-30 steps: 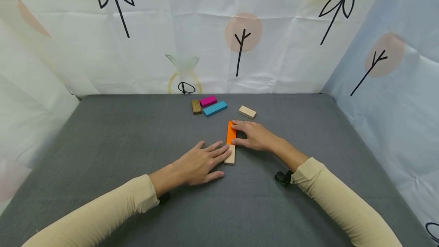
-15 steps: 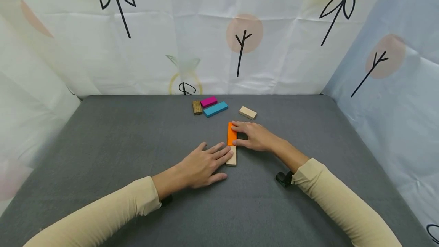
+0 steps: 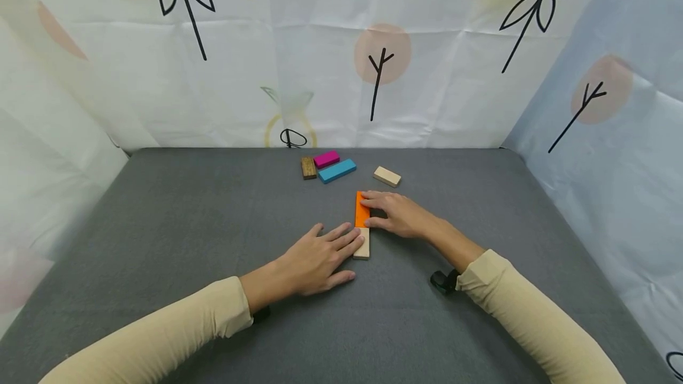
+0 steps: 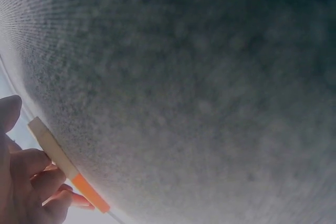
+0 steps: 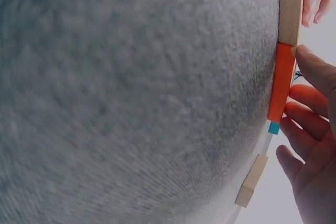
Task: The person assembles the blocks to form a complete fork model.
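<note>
In the head view an orange block (image 3: pixel 362 212) and a pale wooden block (image 3: pixel 364 249) lie end to end in a line on the grey cloth. My left hand (image 3: pixel 316 258) rests its outstretched fingers on the pale block, thumb spread on the near side. Above and to the right, my right hand (image 3: pixel 399 213) touches the orange block, fingertips near its far end and thumb near its near end. The right wrist view shows that thumb beside the joint between the orange block (image 5: pixel 282 82) and the pale block (image 5: pixel 290 9). Both blocks (image 4: pixel 51 145) also appear in the left wrist view.
Farther back lie a brown block (image 3: pixel 308 168), a magenta block (image 3: pixel 326 159) and a blue block (image 3: pixel 337 171), grouped together. A second pale block (image 3: pixel 386 176) sits to their right. A patterned white curtain (image 3: pixel 320 64) hangs behind the grey table (image 3: pixel 213 206).
The view has shifted slightly, so everything sits a little lower and to the right. Both hands stay on the same two blocks, which keep their line.
</note>
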Demonstrator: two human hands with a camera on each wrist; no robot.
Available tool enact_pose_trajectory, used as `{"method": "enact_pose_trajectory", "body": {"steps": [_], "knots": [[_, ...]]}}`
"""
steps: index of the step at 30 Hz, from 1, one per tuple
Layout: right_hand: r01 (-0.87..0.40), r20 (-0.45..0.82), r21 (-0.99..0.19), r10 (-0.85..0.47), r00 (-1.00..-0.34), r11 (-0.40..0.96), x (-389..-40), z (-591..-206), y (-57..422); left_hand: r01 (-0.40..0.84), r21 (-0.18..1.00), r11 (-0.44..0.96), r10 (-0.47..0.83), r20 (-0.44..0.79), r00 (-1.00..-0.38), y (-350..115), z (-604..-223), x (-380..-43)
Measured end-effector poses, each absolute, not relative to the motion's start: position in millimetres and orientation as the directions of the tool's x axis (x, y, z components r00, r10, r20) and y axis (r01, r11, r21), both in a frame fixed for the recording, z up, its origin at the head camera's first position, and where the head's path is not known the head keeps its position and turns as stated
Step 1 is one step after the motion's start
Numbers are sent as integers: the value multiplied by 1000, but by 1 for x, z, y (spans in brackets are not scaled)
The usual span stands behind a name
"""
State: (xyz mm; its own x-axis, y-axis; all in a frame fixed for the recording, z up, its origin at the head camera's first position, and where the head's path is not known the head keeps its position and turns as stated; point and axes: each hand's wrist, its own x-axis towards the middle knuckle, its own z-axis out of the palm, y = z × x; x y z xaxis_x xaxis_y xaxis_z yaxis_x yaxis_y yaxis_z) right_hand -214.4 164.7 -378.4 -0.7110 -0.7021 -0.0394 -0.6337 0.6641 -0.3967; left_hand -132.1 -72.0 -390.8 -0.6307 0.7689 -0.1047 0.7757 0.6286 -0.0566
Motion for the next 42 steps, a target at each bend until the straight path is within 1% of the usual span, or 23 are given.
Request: {"method": "enact_pose_trajectory", "body": {"steps": [6, 21, 30, 37, 42], "knots": [[-653, -23, -417, -726, -687, 632, -217, -379, 165, 769, -81, 634, 760, -119, -639, -69, -391, -131], [-663, -36, -434, -747, -664, 610, -218, -376, 166, 749, -96, 656, 741, -110, -663, -62, -390, -124], [-659, -35, -446, -747, -664, 606, -218, -376, 167, 755, -89, 649, 745, -123, -655, -63, -391, -127], [-655, -32, -446, -743, -669, 609, -218, -377, 167, 762, -121, 636, 751, -130, -647, -62, -390, -128], [-657, -30, -441, -742, -670, 611, -218, -377, 167, 763, -107, 638, 749, -144, -647, -62, -388, -128]]}}
